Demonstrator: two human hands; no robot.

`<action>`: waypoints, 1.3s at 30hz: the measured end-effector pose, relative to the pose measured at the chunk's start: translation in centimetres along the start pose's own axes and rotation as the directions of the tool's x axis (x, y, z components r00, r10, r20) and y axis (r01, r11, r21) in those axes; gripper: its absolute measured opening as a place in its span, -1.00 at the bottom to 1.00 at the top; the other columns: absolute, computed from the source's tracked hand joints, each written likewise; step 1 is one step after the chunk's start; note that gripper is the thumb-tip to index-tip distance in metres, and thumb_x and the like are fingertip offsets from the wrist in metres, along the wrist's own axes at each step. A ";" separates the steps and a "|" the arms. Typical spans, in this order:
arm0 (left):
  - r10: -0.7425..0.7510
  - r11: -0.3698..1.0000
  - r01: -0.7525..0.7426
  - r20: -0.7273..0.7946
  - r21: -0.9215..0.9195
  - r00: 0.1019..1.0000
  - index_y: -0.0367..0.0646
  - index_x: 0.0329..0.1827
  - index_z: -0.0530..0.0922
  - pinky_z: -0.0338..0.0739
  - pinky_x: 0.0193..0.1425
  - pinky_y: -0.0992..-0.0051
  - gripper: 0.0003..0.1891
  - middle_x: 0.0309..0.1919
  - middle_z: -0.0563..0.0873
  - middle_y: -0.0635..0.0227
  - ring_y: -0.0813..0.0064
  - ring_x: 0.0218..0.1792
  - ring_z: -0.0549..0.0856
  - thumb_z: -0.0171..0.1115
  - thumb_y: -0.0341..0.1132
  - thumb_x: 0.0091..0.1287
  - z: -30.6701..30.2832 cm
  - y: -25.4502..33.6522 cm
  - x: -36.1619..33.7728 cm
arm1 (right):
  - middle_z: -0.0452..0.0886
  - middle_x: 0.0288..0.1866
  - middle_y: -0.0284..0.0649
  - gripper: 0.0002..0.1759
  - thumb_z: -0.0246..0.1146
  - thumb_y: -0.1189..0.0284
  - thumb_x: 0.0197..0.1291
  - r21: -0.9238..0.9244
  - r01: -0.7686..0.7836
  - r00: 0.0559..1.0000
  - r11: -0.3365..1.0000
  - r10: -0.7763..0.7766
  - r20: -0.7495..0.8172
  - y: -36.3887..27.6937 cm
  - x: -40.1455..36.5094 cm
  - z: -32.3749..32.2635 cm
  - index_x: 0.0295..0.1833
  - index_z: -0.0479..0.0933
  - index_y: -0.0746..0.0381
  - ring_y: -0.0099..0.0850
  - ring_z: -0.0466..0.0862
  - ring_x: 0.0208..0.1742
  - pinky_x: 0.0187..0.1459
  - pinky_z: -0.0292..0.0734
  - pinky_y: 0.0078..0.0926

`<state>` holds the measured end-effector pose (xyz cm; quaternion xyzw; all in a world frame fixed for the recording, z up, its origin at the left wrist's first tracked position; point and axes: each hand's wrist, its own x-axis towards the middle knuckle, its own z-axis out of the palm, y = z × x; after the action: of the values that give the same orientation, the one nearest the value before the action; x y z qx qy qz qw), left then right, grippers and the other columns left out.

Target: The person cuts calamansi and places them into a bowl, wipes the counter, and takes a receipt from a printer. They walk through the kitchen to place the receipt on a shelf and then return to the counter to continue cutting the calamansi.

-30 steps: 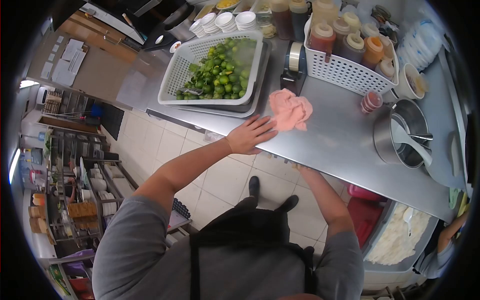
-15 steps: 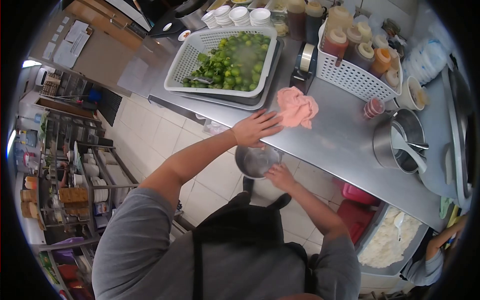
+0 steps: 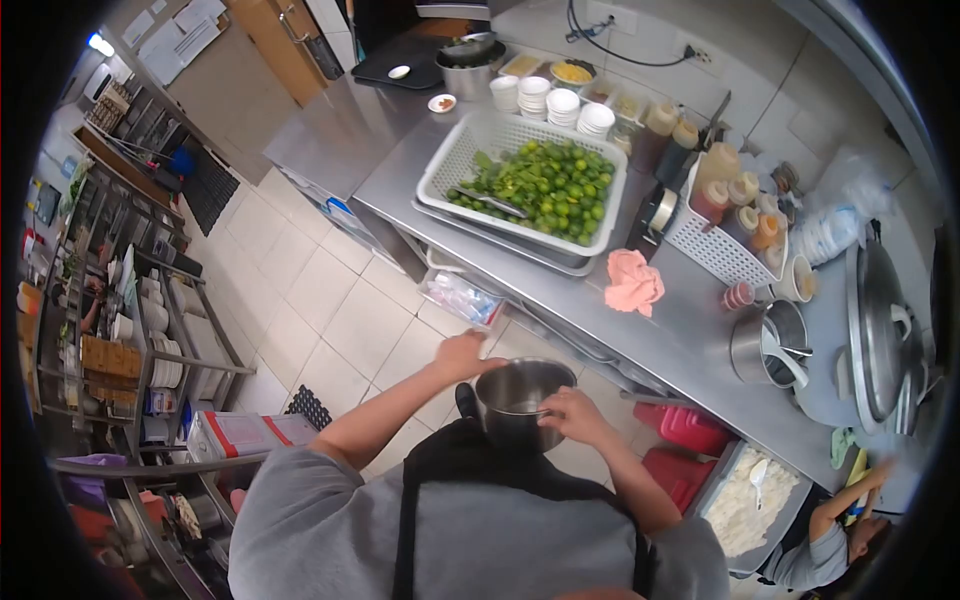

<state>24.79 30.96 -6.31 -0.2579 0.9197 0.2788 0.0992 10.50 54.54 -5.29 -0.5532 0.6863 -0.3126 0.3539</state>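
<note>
I hold a round steel bowl (image 3: 520,395) in front of my apron with both hands. My left hand (image 3: 462,354) grips its left rim and my right hand (image 3: 572,413) grips its right rim. The bowl looks empty inside. I stand back from the steel counter (image 3: 560,285), where a pink cloth (image 3: 632,282) lies crumpled near the front edge.
A white basket of limes (image 3: 535,180) sits on the counter, with stacked small white bowls (image 3: 560,100) behind it and a crate of sauce bottles (image 3: 730,215) to the right. A steel pot with a ladle (image 3: 765,345) stands further right. Another person (image 3: 830,540) crouches at lower right by a tub of white food (image 3: 745,500). Shelving (image 3: 120,330) lines the left.
My left hand left the counter top and took the bowl's rim. I stepped back from the counter with the bowl, which my right hand had brought out from under it.
</note>
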 end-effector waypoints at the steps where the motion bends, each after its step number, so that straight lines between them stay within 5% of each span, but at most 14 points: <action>1: -0.113 0.993 0.116 0.075 -0.033 0.991 -0.24 0.14 0.38 0.56 -0.12 0.27 -0.33 -0.16 0.62 0.13 0.16 -0.26 0.65 0.27 0.08 0.11 -0.5 -3.1 -0.8 | 0.56 -0.38 -0.24 -0.78 0.34 0.32 -0.10 -0.038 0.119 0.993 0.992 -0.119 0.024 -1.9 1.5 -0.7 -0.28 0.59 0.13 -0.23 0.52 -0.23 -0.20 0.40 -0.29; 2: -0.113 0.993 0.116 0.077 -0.035 0.991 -0.24 0.14 0.38 0.56 -0.12 0.27 -0.33 -0.16 0.62 0.13 0.16 -0.26 0.65 0.27 0.08 0.11 -2.5 -4.3 -2.3 | 0.55 -0.38 -0.26 -0.79 0.35 0.33 -0.11 -0.067 0.235 0.971 0.970 -0.231 0.053 -3.7 3.0 -1.0 -0.30 0.59 0.12 -0.24 0.51 -0.22 -0.20 0.39 -0.29; 4: -0.223 0.702 0.438 0.411 -0.561 0.884 -0.27 0.08 0.42 0.59 -0.25 0.41 -0.44 -0.27 0.62 0.17 0.30 -0.30 0.66 0.23 -0.01 0.17 -6.9 -6.1 -4.9 | 0.55 -0.35 -0.31 -0.81 0.35 0.35 -0.13 -0.098 0.406 0.914 0.908 -0.403 0.049 -7.1 6.3 -0.6 -0.32 0.58 0.09 -0.28 0.50 -0.15 -0.17 0.35 -0.30; 5: -0.129 0.651 0.332 0.332 -0.682 0.934 -0.32 0.08 0.41 0.55 -0.40 0.50 -0.51 -0.29 0.61 0.20 0.43 -0.38 0.64 0.19 -0.15 0.19 -6.9 -8.3 -5.6 | 0.55 -0.33 -0.33 -0.82 0.36 0.36 -0.14 -0.141 0.451 0.893 0.882 -0.444 0.078 -8.9 8.0 -0.4 -0.33 0.58 0.09 -0.29 0.49 -0.13 -0.14 0.34 -0.30; 10: -0.349 0.614 0.241 0.015 -0.752 0.937 -0.40 0.03 0.43 0.44 -0.40 0.52 -0.57 -0.28 0.62 0.19 0.46 -0.37 0.57 0.09 -0.34 0.09 -14.4 -13.3 -9.2 | 0.55 0.03 -0.34 -0.66 0.37 0.36 -0.11 -0.240 0.586 0.789 0.774 -0.612 -0.050 -16.7 15.9 -1.4 -0.12 0.56 0.09 -0.32 0.44 0.13 0.11 0.31 -0.31; 14: -0.492 0.620 0.130 -0.254 -0.774 0.833 -0.38 -0.08 0.45 0.41 -0.54 0.55 -0.63 -0.42 0.62 0.19 0.49 -0.52 0.56 0.08 -0.33 0.07 -18.5 -23.0 -9.1 | 0.50 0.11 -0.19 -0.48 0.33 0.34 -0.04 -0.262 0.306 0.850 0.915 -0.387 -0.357 -16.8 20.2 -5.4 0.11 0.47 0.14 -0.19 0.42 0.15 0.17 0.30 -0.27; 19: -0.575 0.512 0.006 -0.337 -0.859 0.745 -0.46 -0.11 0.41 0.55 -0.62 0.53 -0.66 -0.41 0.62 0.09 0.38 -0.61 0.62 0.01 -0.41 0.07 -24.6 -28.3 -3.1 | 0.55 -0.06 -0.06 -0.69 0.28 0.41 0.00 -0.470 -0.069 0.872 0.880 -0.175 -0.456 -10.1 26.2 -9.8 -0.09 0.56 0.26 -0.11 0.52 -0.03 0.03 0.40 -0.26; 27: -0.639 0.406 -0.042 -0.317 -0.913 0.701 -0.63 -0.22 0.38 0.68 -0.59 0.46 -0.70 -0.44 0.60 -0.04 0.21 -0.61 0.66 -0.05 -0.52 0.01 -26.1 -29.0 12.3 | 0.62 -0.18 -0.01 -0.73 0.08 0.49 -0.02 -0.784 -0.189 0.980 0.591 0.059 -0.192 -7.0 33.7 -10.8 -0.23 0.60 0.33 -0.17 0.57 -0.07 -0.12 0.50 -0.24; 31: -0.673 0.358 0.048 -0.222 -0.933 0.706 -0.59 -0.10 0.36 0.60 -0.67 0.51 -0.62 -0.43 0.60 -0.08 0.29 -0.68 0.64 0.01 -0.48 0.02 -26.3 -29.4 15.3 | 0.59 -0.16 0.10 -0.67 0.06 0.46 -0.04 -0.557 -0.239 0.965 0.795 0.132 -0.225 -7.2 33.1 -12.8 -0.18 0.55 0.42 -0.04 0.58 -0.13 -0.07 0.49 -0.22; 33: -0.670 0.640 0.171 -0.435 -0.749 0.601 -0.47 0.04 0.36 0.61 -0.50 0.39 -0.53 -0.34 0.62 -0.07 0.24 -0.51 0.69 0.12 -0.37 0.07 -26.7 -29.8 15.2 | 0.57 -0.16 0.15 -0.64 0.08 0.41 -0.04 -0.448 -0.221 0.965 0.866 0.125 -0.232 -7.4 31.3 -15.3 -0.14 0.53 0.40 0.04 0.57 -0.17 -0.11 0.48 -0.18; 34: -0.545 0.836 0.394 -0.662 -0.382 0.515 -0.31 0.11 0.39 0.54 -0.14 0.29 -0.47 -0.22 0.62 -0.01 0.17 -0.22 0.66 0.24 -0.25 0.08 -26.6 -31.8 15.7 | 0.58 -0.21 0.08 -0.65 0.10 0.38 -0.01 -0.307 -0.255 0.947 0.917 0.172 -0.272 -7.4 30.2 -16.7 -0.13 0.52 0.36 -0.05 0.59 -0.25 -0.20 0.51 -0.24; 35: -0.545 0.836 0.394 -0.654 -0.381 0.524 -0.31 0.11 0.39 0.54 -0.14 0.29 -0.47 -0.22 0.62 -0.01 0.17 -0.22 0.66 0.24 -0.25 0.08 -26.8 -30.6 16.0 | 0.60 -0.26 0.01 -0.66 0.12 0.36 0.02 -0.160 -0.279 0.925 0.947 0.221 -0.308 -6.7 29.2 -17.8 -0.11 0.51 0.33 -0.14 0.62 -0.32 -0.29 0.53 -0.30; 37: -0.190 0.964 0.253 -0.877 -0.082 0.441 -0.26 0.05 0.46 0.38 0.09 0.25 -0.52 -0.13 0.60 0.06 0.08 -0.02 0.54 0.28 -0.22 0.08 -28.3 -24.9 15.4 | 0.57 -0.40 -0.21 -0.70 0.11 0.33 0.14 0.417 -0.261 0.833 0.870 0.422 -0.358 -3.0 27.1 -19.0 -0.11 0.48 0.32 -0.43 0.58 -0.46 -0.46 0.49 -0.52; 39: 0.072 0.997 -0.047 -0.811 0.055 0.580 -0.21 -0.03 0.53 0.38 0.09 0.27 -0.61 -0.13 0.60 0.09 0.09 -0.04 0.53 0.30 -0.27 0.06 -28.3 -20.2 17.5 | 0.49 -0.48 -0.35 -0.75 0.07 0.34 0.23 0.659 -0.129 0.733 0.741 0.519 -0.440 -1.4 25.3 -19.9 -0.12 0.47 0.30 -0.63 0.49 -0.53 -0.53 0.41 -0.72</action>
<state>19.60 -6.66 1.98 -0.3244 0.8752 0.1204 -0.3380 -8.73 30.24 3.37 -0.1513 0.7195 -0.5959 0.3231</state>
